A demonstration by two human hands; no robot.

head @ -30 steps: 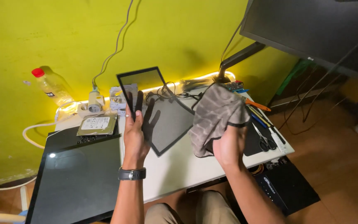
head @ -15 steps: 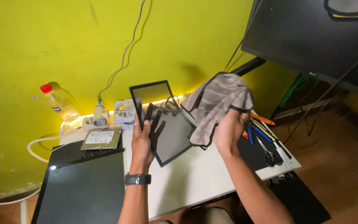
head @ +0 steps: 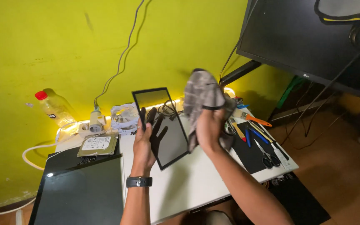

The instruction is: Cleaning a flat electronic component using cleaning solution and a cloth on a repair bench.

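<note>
Holding a dark glass panel upright above the white workbench, we are supporting it with our left hand, fingers spread flat behind the glass and thumb at its left edge. Our right hand is clenching a grey cloth, bunched and raised just beside the panel's right edge, at about 3 o'clock from it.

We are judging the step in hand to be the wiping of the panel face, with the cloth lifted clear of the glass or barely meeting its edge; contact cannot be confirmed. The next move is calling for bringing the cloth flat onto the face while the left hand is bracing the panel from behind against the pressure.

At 9 o'clock from the left hand, a hard disk drive is lying on the bench. At 3 o'clock from the right hand, scissors and a brush are resting near a black mat.
</note>
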